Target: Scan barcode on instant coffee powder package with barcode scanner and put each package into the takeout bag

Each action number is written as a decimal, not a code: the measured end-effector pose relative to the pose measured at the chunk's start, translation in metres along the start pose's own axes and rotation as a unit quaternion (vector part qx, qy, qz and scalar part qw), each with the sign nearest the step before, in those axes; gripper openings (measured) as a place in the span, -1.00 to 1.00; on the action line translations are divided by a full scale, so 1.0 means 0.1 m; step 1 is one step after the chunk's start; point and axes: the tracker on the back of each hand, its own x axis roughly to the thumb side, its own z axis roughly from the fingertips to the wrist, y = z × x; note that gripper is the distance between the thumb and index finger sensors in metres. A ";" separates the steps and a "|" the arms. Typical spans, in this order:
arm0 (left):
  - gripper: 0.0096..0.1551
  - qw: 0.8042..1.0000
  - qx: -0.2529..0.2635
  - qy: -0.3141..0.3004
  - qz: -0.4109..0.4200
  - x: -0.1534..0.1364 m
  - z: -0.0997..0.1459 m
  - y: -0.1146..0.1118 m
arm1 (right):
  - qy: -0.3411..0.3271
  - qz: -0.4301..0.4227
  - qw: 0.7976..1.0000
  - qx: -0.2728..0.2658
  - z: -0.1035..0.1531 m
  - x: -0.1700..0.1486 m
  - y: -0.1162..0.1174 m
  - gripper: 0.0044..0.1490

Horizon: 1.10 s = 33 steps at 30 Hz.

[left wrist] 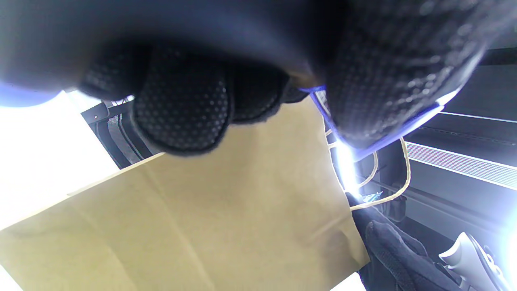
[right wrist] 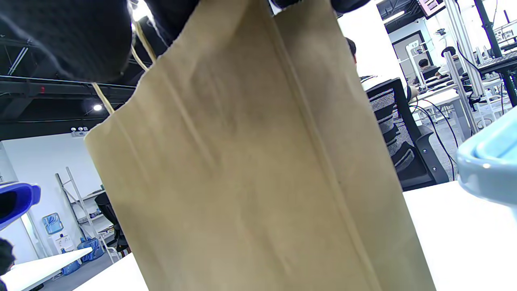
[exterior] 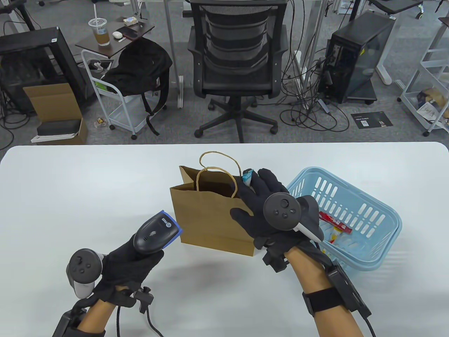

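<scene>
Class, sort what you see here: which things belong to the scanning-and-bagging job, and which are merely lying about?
Job: barcode scanner in left hand; blue-and-white packet in right hand at the paper bag; blue basket holding red packet.

Lying about: office chair; black backpack; iced drink.

The table view is bright, evenly lit and sharp, with soft shadows under the paper bag and both hands, and straight lines bowing toward the edges. In the left wrist view the gloved fingers are blurred and dark, the white table blown out. A ceiling lamp glares in the right wrist view
</scene>
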 end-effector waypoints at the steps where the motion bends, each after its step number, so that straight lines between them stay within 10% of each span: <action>1: -0.31 1.000 0.000 0.000 0.000 0.00 0.00 0.00 | 0.000 0.001 1.000 0.000 0.00 0.00 0.00 -0.10; 21: -0.31 1.000 -0.004 -0.002 -0.006 0.01 0.00 -0.01 | 0.000 -0.006 1.000 0.000 0.03 0.00 -0.03 -0.16; 30: -0.31 1.000 -0.003 -0.004 -0.007 0.01 0.00 -0.01 | 0.004 -0.009 0.998 -0.059 0.20 0.07 -0.45 -0.24; 33: -0.31 1.000 -0.005 -0.005 -0.012 0.02 0.00 -0.01 | 0.026 0.090 0.993 -0.072 0.23 0.05 -0.66 -0.54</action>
